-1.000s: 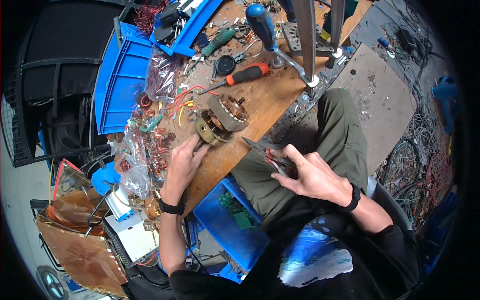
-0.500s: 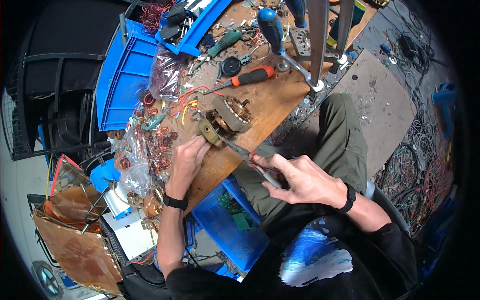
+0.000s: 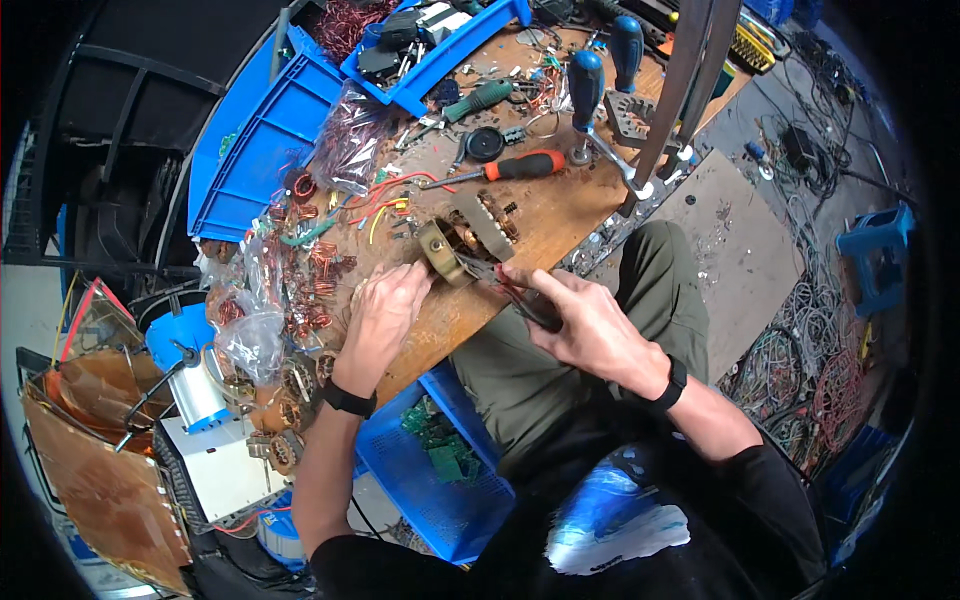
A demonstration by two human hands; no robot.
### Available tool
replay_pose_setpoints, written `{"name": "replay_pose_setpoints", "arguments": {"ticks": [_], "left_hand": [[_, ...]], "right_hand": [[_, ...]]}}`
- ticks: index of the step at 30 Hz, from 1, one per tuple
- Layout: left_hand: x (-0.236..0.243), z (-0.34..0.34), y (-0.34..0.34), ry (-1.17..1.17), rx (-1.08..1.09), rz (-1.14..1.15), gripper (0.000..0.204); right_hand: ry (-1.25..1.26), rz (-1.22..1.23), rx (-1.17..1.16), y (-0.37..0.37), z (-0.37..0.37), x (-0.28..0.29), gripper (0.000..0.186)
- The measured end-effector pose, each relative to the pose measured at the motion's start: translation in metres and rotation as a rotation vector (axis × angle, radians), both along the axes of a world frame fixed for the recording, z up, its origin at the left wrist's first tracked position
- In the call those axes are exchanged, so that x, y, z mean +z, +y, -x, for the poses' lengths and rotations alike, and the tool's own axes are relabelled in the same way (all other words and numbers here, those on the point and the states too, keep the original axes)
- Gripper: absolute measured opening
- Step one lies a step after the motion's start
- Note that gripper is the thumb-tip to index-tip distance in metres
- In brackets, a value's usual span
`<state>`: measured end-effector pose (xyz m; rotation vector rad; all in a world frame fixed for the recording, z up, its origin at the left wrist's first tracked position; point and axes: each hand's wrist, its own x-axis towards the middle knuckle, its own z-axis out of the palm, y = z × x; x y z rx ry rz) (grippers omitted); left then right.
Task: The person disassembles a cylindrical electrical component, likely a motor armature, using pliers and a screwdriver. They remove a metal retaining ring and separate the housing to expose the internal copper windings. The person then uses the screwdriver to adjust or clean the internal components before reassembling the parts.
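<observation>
A dismantled electric motor sits near the wooden bench's edge. Its stator (image 3: 484,226) has grey laminations and copper windings, and a brass-coloured end bracket (image 3: 437,250) stands against its left side. My left hand (image 3: 388,305) rests on the bench with its bent fingertips against the bracket's lower left side. Gripped in my right hand (image 3: 598,325) is a pair of pliers (image 3: 516,292) with partly red handles. The plier jaws reach into the gap beside the bracket and stator; their tips are hidden there.
Beyond the motor lie an orange-black screwdriver (image 3: 525,165), a green screwdriver (image 3: 480,100) and a black round part (image 3: 486,144). A blue-handled lever tool (image 3: 586,85) stands at the right. Copper coil scraps (image 3: 318,270) crowd the left. A blue crate (image 3: 375,440) with circuit boards stands below.
My right hand has closed further around the pliers' handles, which now sit closer together. The whole view has shifted slightly; bracket and stator stay together on the bench edge.
</observation>
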<state>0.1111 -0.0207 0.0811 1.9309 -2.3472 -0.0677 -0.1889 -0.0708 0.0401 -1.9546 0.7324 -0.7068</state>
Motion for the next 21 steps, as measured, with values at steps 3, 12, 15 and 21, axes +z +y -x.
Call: {"name": "replay_pose_setpoints", "arguments": {"ticks": [3,12,15,21], "left_hand": [[0.003,0.001,0.003,-0.01,-0.004,0.01,0.016],[-0.016,-0.008,0.011,0.062,-0.041,0.102,0.018],[-0.006,0.0,0.011,0.064,0.015,0.003,0.018],[-0.035,-0.018,0.013,0.039,-0.059,0.173,0.019]], "right_hand": [[0.026,-0.015,-0.052,0.007,-0.006,0.003,0.062],[0.069,-0.475,-0.064,0.013,-0.016,-0.026,0.051],[-0.008,-0.854,0.019,0.022,-0.038,-0.036,0.056],[-0.246,-0.987,-0.145,0.061,-0.068,-0.046,0.049]]}}
